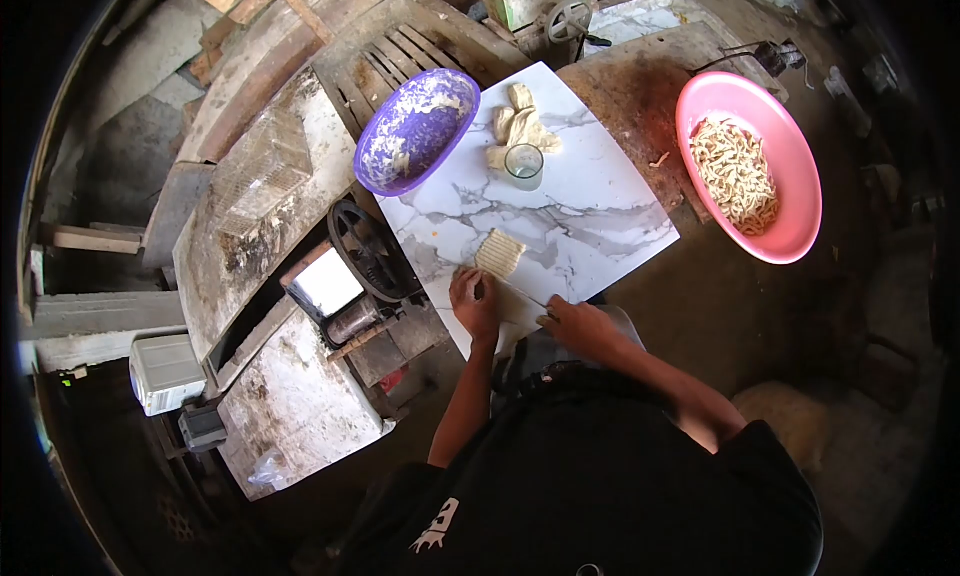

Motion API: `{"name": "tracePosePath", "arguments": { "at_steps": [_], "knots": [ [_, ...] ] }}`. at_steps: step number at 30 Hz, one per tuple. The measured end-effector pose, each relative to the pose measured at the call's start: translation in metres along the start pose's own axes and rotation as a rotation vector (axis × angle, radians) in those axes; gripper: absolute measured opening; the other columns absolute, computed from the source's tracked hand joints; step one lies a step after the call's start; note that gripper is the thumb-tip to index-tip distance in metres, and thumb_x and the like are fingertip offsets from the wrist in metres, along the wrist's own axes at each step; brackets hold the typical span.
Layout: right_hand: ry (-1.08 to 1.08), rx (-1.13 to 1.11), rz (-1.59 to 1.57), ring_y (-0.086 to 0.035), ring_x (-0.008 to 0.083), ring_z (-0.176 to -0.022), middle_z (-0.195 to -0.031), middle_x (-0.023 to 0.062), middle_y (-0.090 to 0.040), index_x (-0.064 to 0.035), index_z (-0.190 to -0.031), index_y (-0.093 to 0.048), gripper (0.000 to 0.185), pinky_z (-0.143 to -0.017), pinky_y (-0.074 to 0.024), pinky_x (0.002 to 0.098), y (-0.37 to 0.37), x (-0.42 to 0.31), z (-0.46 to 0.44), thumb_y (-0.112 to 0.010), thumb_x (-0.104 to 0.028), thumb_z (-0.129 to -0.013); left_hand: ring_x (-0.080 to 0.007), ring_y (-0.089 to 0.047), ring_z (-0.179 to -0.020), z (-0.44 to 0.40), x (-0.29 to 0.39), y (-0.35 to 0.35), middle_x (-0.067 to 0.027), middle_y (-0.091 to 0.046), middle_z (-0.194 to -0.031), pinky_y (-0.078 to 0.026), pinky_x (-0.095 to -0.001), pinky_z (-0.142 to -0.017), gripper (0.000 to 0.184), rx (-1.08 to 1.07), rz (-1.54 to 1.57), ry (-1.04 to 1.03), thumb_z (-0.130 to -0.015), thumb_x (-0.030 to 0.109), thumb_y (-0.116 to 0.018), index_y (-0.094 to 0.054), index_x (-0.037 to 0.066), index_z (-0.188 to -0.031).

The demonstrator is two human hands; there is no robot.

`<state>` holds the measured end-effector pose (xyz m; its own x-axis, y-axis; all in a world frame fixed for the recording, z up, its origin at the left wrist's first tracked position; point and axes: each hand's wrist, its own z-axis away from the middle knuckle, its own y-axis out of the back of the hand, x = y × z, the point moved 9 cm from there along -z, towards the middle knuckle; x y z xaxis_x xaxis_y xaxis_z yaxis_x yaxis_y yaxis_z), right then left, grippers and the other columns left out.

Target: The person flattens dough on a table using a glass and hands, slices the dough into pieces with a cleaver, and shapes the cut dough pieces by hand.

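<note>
Head view: pink basin (pixel 797 166) holding dough strips (pixel 733 176).

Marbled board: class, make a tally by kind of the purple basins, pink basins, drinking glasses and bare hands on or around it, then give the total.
Purple basin: 1
Pink basin: 1
Drinking glass: 1
Bare hands: 2 (left hand, right hand)
Total: 5

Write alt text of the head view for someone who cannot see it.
Left hand beside ridged dough on a marbled board, right hand apparently holding a thin blade; beyond, dough lumps, a glass, a purple basin and pink basin.
</note>
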<state>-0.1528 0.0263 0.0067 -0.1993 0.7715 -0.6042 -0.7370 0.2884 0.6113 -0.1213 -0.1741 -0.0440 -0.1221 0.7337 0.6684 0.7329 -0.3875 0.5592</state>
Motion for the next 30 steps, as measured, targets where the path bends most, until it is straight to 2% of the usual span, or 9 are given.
{"name": "tracePosePath", "arguments": {
  "at_steps": [9, 14, 16, 17, 21, 23, 24, 26, 30],
  "knots": [
    [0.066, 0.043, 0.078, -0.065, 0.0449, -0.085, -0.086, 0.0250, -0.067, -0.0005, -0.106, -0.048, 0.038, -0.075, -0.0515, 0.0527, -0.018, -0.036, -0.057, -0.050, -0.037, -0.096, -0.0322, -0.059, -0.107, 0.005, -0.006, -0.004, -0.0106, -0.066, -0.104, -0.045, -0.0427, -0.094, 0.022, -0.076, -0.063, -0.045, -0.075, 0.007, -0.075, -0.064, 0.004, -0.093],
    [-0.055, -0.022, 0.053, -0.064, 0.0461, -0.087, -0.089, 0.0256, -0.067, -0.0030, -0.108, -0.049, 0.040, -0.077, -0.0511, 0.0524, -0.020, -0.001, -0.025, -0.052, -0.040, -0.093, -0.0322, -0.059, -0.106, 0.002, 0.001, 0.001, -0.0111, -0.065, -0.104, -0.046, -0.0431, -0.093, 0.021, -0.024, -0.019, -0.038, -0.076, 0.006, -0.074, -0.063, 0.004, -0.094],
    [-0.074, -0.014, 0.035, -0.064, 0.0467, -0.087, -0.090, 0.0251, -0.067, -0.0033, -0.108, -0.050, 0.041, -0.077, -0.0508, 0.0529, -0.010, 0.013, 0.002, -0.054, -0.040, -0.092, -0.0325, -0.059, -0.104, 0.003, -0.005, 0.001, -0.0134, -0.065, -0.107, -0.046, -0.0425, -0.092, 0.017, 0.007, 0.008, 0.017, -0.083, 0.006, -0.064, -0.063, 0.003, -0.100],
    [-0.091, -0.003, 0.013, -0.063, 0.0473, -0.088, -0.091, 0.0247, -0.067, -0.0037, -0.108, -0.051, 0.041, -0.077, -0.0504, 0.0535, -0.007, 0.023, 0.014, -0.056, -0.041, -0.091, -0.0325, -0.059, -0.104, 0.003, -0.006, 0.001, -0.0134, -0.065, -0.107, -0.046, -0.0425, -0.092, 0.017, 0.008, 0.008, 0.021, -0.083, 0.006, -0.064, -0.063, 0.003, -0.100],
    [-0.007, 0.076, -0.008, -0.064, 0.0452, -0.085, -0.089, 0.0218, -0.068, -0.0026, -0.108, -0.054, 0.042, -0.074, -0.0514, 0.0510, 0.006, 0.062, 0.043, -0.059, -0.040, -0.090, -0.0352, -0.058, -0.105, 0.000, -0.008, 0.011, -0.0155, -0.065, -0.108, -0.045, -0.0433, -0.093, 0.020, 0.123, -0.065, 0.075, -0.085, 0.004, -0.059, -0.063, 0.000, -0.103],
    [0.117, 0.272, -0.060, -0.067, 0.0371, -0.070, -0.075, 0.0184, -0.067, -0.0018, -0.105, -0.057, 0.040, -0.065, -0.0526, 0.0450, 0.027, 0.071, 0.049, -0.062, -0.038, -0.090, -0.0353, -0.058, -0.106, -0.001, -0.007, 0.007, -0.0168, -0.065, -0.109, -0.044, -0.0438, -0.094, 0.020, 0.095, -0.089, 0.043, -0.084, 0.005, -0.060, -0.064, -0.001, -0.102],
    [0.123, 0.269, -0.055, -0.067, 0.0371, -0.070, -0.075, 0.0184, -0.067, -0.0018, -0.105, -0.057, 0.040, -0.065, -0.0526, 0.0450, 0.036, 0.069, 0.048, -0.062, -0.038, -0.090, -0.0353, -0.058, -0.106, -0.002, -0.007, 0.008, -0.0168, -0.065, -0.109, -0.044, -0.0438, -0.094, 0.020, 0.103, -0.090, 0.047, -0.084, 0.005, -0.060, -0.064, -0.001, -0.102],
    [-0.271, 0.046, -0.362, -0.066, 0.0275, -0.056, -0.065, 0.0150, -0.064, 0.0001, -0.099, -0.059, 0.038, -0.058, -0.0521, 0.0386, 0.037, 0.099, 0.039, -0.062, -0.037, -0.091, -0.0351, -0.058, -0.107, -0.005, -0.004, 0.006, -0.0172, -0.064, -0.110, -0.043, -0.0439, -0.096, 0.019, 0.039, -0.061, 0.042, -0.082, 0.004, -0.061, -0.066, -0.002, -0.100],
    [-0.172, 0.122, -0.295, -0.065, 0.0222, -0.052, -0.063, 0.0150, -0.063, 0.0024, -0.092, -0.060, 0.037, -0.054, -0.0514, 0.0373, 0.070, 0.110, 0.001, -0.060, -0.034, -0.092, -0.0345, -0.058, -0.108, -0.004, 0.004, 0.008, -0.0175, -0.064, -0.110, -0.043, -0.0435, -0.097, 0.018, 0.057, -0.101, 0.041, -0.080, 0.004, -0.062, -0.068, -0.002, -0.096]
  ]
}}
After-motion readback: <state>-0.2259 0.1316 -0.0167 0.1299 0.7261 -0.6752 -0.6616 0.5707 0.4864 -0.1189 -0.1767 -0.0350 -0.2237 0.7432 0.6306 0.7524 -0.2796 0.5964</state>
